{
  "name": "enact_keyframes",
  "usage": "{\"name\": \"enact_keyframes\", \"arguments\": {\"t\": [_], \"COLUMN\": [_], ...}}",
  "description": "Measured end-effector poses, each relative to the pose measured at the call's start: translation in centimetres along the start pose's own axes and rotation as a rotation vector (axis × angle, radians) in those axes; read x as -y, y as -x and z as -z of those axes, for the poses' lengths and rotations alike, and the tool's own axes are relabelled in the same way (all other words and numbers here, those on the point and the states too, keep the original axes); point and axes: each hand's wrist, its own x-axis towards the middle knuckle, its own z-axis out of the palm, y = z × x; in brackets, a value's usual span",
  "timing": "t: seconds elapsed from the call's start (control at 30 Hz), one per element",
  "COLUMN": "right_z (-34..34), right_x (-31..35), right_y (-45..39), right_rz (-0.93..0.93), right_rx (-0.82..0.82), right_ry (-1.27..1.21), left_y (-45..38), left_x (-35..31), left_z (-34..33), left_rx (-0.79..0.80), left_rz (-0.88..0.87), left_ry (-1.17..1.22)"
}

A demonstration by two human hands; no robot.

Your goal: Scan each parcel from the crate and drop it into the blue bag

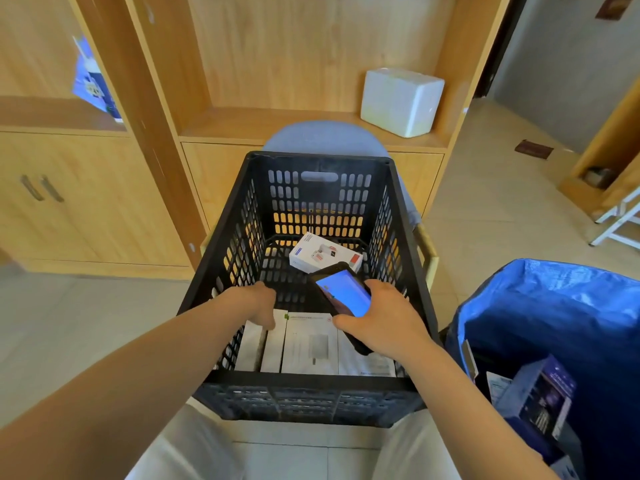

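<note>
Parcels (308,344) stood in a row at the near end of the black crate (398,216), with one more white box (325,252) lying at its far end, so most scanning was left. The left hand (258,303) reached onto the row, its fingers hidden from view, while the right hand (384,318) was clamped around the scanner (343,294). Only a few boxes (540,400) lay in the blue bag (554,306) already.

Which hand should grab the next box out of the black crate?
Probably the left hand. It is already down on the white boxes at the near end of the crate and holds nothing else. The right hand is busy gripping the scanner, so it looks less free to lift.
</note>
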Motion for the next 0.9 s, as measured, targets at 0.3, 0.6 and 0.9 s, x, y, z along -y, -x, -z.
{"name": "enact_keyframes", "arguments": {"t": [0.3, 0.6, 0.9], "right_z": [0.8, 1.1, 1.8], "right_x": [0.2, 0.3, 0.8], "right_y": [-0.6, -0.3, 0.2], "right_rz": [-0.029, -0.050, -0.043], "right_rx": [-0.004, -0.057, -0.011], "right_ry": [-0.010, -0.076, -0.196], "left_y": [3.5, 7.0, 4.9], "left_x": [1.2, 0.0, 0.1], "left_z": [3.4, 6.7, 4.4], "left_rx": [-0.255, -0.523, -0.724], "left_rz": [0.013, -0.156, -0.140], "left_ry": [0.168, 0.440, 1.020]}}
